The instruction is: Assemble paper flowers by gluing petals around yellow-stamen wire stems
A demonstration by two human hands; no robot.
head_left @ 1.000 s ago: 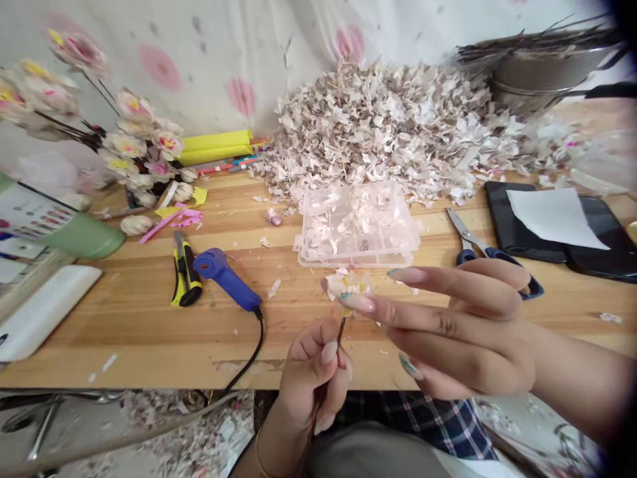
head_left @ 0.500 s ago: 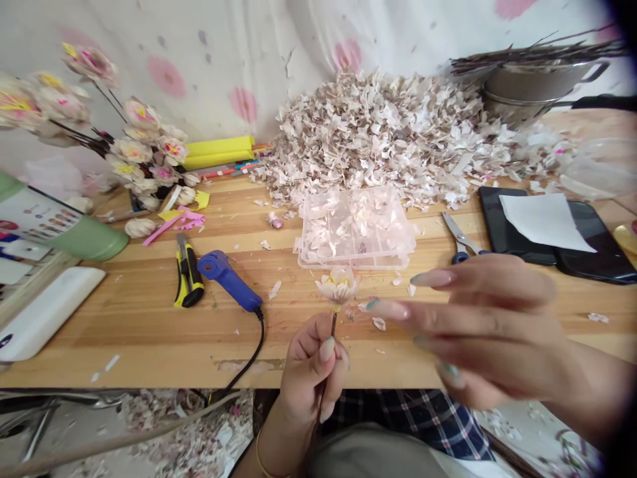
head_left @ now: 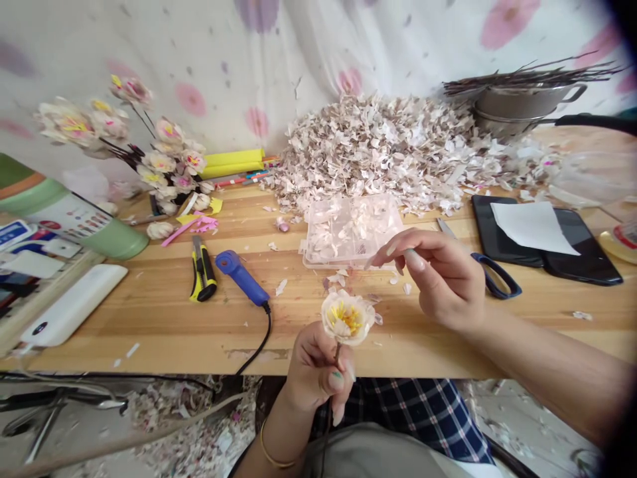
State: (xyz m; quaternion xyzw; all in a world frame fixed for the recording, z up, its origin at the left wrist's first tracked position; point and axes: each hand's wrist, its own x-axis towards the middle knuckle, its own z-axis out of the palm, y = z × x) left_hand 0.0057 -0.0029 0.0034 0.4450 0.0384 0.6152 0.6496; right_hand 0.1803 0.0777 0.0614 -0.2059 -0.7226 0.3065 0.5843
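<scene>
My left hand (head_left: 317,373) pinches the thin stem of a small white flower (head_left: 347,318) with a yellow centre, holding it upright near the table's front edge. My right hand (head_left: 438,273) reaches over the table with its fingers curled, the fingertips at the near right corner of a clear plastic compartment box (head_left: 348,229) full of pale petals. Whether those fingers hold a petal I cannot make out. A large heap of pale petals (head_left: 393,149) lies behind the box.
A blue glue gun (head_left: 242,277) with a black cord and a yellow utility knife (head_left: 202,270) lie at the left. Blue-handled scissors (head_left: 490,272), a black tablet with white paper (head_left: 537,236), a metal pot of sticks (head_left: 522,99), finished flowers (head_left: 154,156).
My right hand has drawn away from the flower and moved back to the clear box. My left hand has tipped the flower so its yellow centre faces me. The view has shifted down.
</scene>
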